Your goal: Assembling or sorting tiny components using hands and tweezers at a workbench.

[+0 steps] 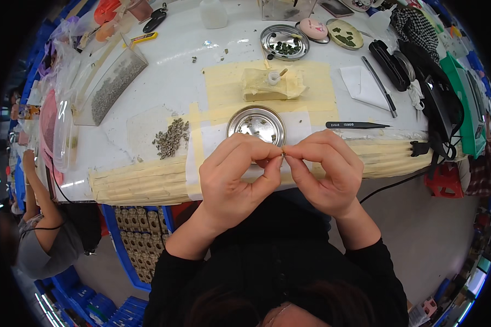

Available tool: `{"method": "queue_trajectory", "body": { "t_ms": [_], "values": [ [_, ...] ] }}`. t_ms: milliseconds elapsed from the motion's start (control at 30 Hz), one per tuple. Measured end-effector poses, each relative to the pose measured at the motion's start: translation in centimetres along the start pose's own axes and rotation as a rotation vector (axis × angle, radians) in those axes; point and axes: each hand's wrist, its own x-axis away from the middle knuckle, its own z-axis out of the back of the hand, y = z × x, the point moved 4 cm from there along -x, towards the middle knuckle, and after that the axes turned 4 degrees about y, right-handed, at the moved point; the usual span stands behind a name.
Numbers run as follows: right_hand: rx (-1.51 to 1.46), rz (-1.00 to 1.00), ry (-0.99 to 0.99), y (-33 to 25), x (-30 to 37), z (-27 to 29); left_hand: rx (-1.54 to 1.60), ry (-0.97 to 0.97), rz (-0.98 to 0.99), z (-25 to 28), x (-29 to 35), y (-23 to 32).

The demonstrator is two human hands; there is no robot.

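Fingertips nearly meeting, my left hand (pixel 235 175) and my right hand (pixel 331 173) pinch a tiny dark metallic piece (pixel 283 155) between them. Its exact kind is too small to make out. Just beyond the fingers is a round, shiny metal dish (pixel 267 124) with a few small bits inside; my left hand hides part of its near rim. Left of it lies a pile of small grey-brown parts (pixel 171 140) on the white tabletop. Black tweezers (pixel 354 125) rest to the right, beyond my right hand.
Behind the dish sits a tape-covered block (pixel 256 87) carrying a small white cup (pixel 274 78) with a stick. Farther back is a metal plate (pixel 293 50) of dark green pieces. A clear bin (pixel 114 82) of grey parts stands left; a blue crate (pixel 113 231) is below the table edge.
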Motion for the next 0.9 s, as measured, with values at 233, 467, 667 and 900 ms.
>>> {"method": "queue_trajectory", "body": {
  "t_ms": [233, 467, 667, 900],
  "values": [
    [0.112, 0.258, -0.081, -0.1, -0.8, 0.3, 0.385, -0.153, 0.482, 0.4, 0.5, -1.1],
    [0.057, 0.225, -0.058, -0.1, -0.7, 0.3, 0.548, -0.183, 0.624, 0.2, 0.7, -1.0],
    [0.087, 0.245, -0.167, 0.2, -1.2, 0.5, 0.173, -0.184, 0.325, 0.6, 0.1, -0.5],
    [-0.047, 0.029, -0.163, 0.2, -1.4, 0.4, -0.107, -0.085, -0.072, 0.5, -0.7, 1.0]
  ]
}}
